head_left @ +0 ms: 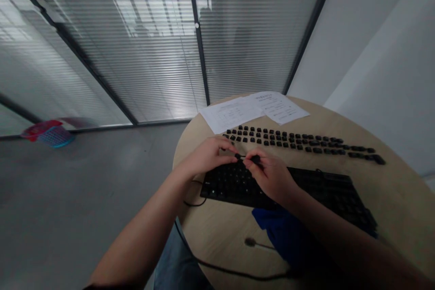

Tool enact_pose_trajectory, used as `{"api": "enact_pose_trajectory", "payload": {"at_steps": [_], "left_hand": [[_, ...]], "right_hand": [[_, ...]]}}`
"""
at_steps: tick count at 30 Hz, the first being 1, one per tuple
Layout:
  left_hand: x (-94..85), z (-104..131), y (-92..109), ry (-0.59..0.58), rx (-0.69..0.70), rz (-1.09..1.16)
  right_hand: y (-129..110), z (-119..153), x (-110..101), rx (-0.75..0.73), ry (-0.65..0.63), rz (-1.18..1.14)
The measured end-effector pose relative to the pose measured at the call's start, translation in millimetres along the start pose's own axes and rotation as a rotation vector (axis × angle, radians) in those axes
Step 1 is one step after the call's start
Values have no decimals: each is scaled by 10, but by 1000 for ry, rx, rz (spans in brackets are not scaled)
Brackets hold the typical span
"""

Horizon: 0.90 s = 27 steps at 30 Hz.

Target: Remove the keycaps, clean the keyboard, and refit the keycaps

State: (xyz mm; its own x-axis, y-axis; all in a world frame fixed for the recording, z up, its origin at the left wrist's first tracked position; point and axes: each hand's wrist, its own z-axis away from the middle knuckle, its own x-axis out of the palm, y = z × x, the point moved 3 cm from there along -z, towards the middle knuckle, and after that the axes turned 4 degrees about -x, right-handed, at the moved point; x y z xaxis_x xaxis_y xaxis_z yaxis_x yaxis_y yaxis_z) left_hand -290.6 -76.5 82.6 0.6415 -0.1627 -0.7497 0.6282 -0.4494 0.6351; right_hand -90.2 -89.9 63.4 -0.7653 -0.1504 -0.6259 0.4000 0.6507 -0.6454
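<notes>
Keyboard (pixel 238 186) on the round table (pixel 220 226), seen from my head. Its long axis runs from left to right, the right end slanting towards me. The key relation: the keyboard lies directly beneath my right hand (pixel 273 176), while my left hand (pixel 212 156) sits at its far left edge; the right is thus nearer its middle, and my right forearm crosses above it. My left thumb and forefinger are pinched on a small dark keycap (pixel 238 157), just above that far edge. My right fingers are closed on what appears to be a slim dark tool (pixel 255 159), its form too dim to settle, pointing towards the keycap. Beyond the keyboard, loose keys (pixel 277 132) stand in rows, with papers (pixel 226 113) farther out; a blue cloth (pixel 288 235) lies on its near side.
</notes>
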Motion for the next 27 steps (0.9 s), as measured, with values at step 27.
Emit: {"api": "enact_pose_trajectory", "payload": {"at_steps": [27], "left_hand": [[392,-550,-627,107,-255,-635]], "right_hand": [[249,-176,-342,113,36,81]]}}
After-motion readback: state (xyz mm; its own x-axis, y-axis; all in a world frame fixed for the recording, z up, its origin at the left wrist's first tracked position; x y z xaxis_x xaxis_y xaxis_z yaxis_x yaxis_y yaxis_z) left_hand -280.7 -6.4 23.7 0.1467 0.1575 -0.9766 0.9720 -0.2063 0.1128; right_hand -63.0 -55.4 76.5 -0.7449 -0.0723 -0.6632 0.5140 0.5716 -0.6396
